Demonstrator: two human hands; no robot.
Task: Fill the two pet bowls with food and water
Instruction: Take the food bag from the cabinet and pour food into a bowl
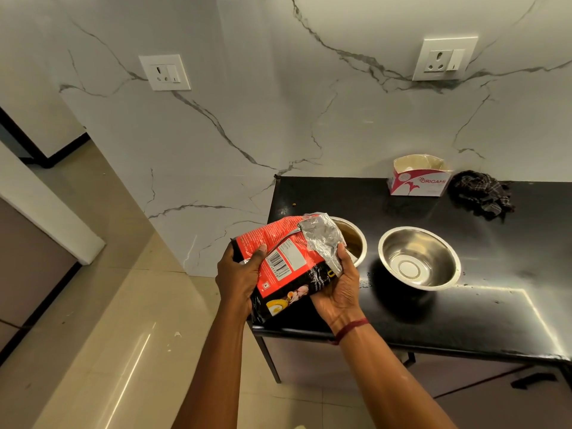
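Both hands hold a red and black pet food bag [286, 264], tilted with its torn silver mouth over the left steel bowl [356, 239]. My left hand [238, 275] grips the bag's lower end. My right hand [339, 283] supports it near the opening. The bag hides most of the left bowl; brown contents show inside it. The right steel bowl [419, 258] stands beside it on the black counter [495, 289], empty and shiny.
A white and red Origami box [418, 176] and a dark checked cloth [481, 193] lie at the counter's back by the marble wall. Two wall sockets [165, 72] sit above. Tiled floor lies to the left of the counter.
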